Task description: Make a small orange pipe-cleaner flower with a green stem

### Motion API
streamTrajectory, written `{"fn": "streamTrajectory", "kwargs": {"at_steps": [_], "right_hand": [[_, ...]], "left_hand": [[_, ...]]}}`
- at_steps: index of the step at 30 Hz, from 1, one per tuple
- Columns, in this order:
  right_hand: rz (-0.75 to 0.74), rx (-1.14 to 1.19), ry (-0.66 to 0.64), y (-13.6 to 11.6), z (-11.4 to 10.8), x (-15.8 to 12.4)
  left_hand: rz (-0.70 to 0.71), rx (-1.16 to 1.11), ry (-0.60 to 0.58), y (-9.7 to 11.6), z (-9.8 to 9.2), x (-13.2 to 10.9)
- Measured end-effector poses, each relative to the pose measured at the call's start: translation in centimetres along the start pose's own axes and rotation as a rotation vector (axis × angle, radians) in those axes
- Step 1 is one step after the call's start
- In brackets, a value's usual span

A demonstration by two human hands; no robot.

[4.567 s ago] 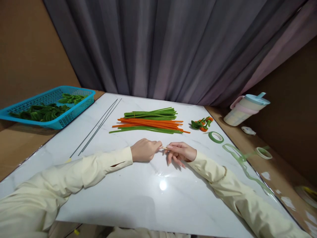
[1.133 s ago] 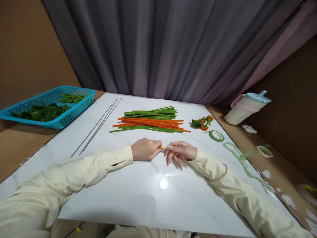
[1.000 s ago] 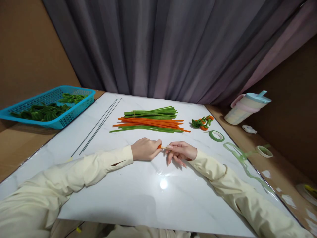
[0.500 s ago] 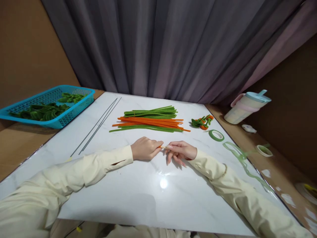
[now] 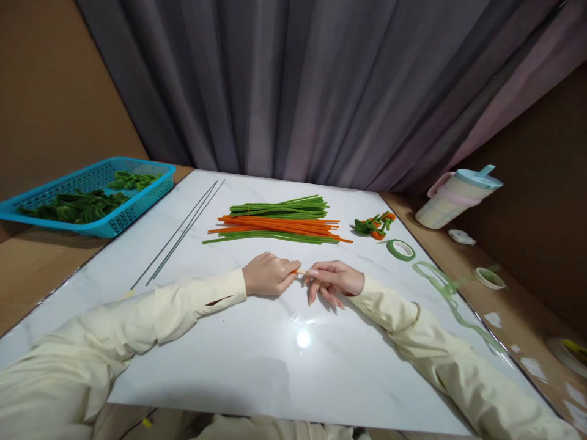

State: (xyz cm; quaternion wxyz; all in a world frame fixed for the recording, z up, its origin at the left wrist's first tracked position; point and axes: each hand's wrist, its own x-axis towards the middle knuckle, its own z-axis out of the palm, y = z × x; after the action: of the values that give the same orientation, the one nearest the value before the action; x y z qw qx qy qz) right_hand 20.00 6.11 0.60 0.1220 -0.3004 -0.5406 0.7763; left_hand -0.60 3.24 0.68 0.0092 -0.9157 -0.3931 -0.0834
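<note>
My left hand (image 5: 269, 274) is closed around one end of a thin, pale wooden-looking stick (image 5: 301, 272), with a trace of orange showing at its fingertips. My right hand (image 5: 337, 278) pinches the stick's other end between thumb and forefinger, the remaining fingers loosely curled below. Both hands are above the white marbled tabletop (image 5: 220, 360). Just beyond them lie orange pipe cleaners (image 5: 279, 225) between a green pipe-cleaner bundle (image 5: 279, 209) and a few loose green pipe cleaners (image 5: 275, 237). What the left palm covers is hidden.
At left stands a blue basket (image 5: 112, 227) holding green fuzzy pieces, near several dark thin wires (image 5: 183, 235). Rightward are orange-and-green fuzzy pieces (image 5: 376, 226), a green tape roll (image 5: 401, 250), a loose green tape strip (image 5: 452, 299), another roll (image 5: 489, 278) and a tumbler (image 5: 452, 201).
</note>
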Motion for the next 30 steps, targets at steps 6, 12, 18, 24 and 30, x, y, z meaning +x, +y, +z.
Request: {"fn": "streamTrajectory", "kwargs": {"at_steps": [6, 12, 18, 24, 30], "right_hand": [[0.005, -0.003, -0.004, 0.06, -0.10, 0.05], [-0.001, -0.007, 0.003, 0.14, -0.12, 0.05], [0.008, -0.004, 0.003, 0.05, -0.08, 0.00], [0.019, -0.013, 0.021, -0.03, 0.11, 0.02], [0.014, -0.012, 0.016, -0.04, 0.10, 0.00]], "left_hand": [[0.014, -0.004, 0.019, -0.08, 0.07, 0.04], [0.017, -0.022, 0.054, -0.15, 0.28, 0.00], [0.011, -0.045, 0.070, -0.16, 0.43, -0.04], [0.009, -0.042, 0.075, -0.18, 0.48, -0.04], [0.007, -0.049, 0.066, -0.21, 0.51, -0.06]]}}
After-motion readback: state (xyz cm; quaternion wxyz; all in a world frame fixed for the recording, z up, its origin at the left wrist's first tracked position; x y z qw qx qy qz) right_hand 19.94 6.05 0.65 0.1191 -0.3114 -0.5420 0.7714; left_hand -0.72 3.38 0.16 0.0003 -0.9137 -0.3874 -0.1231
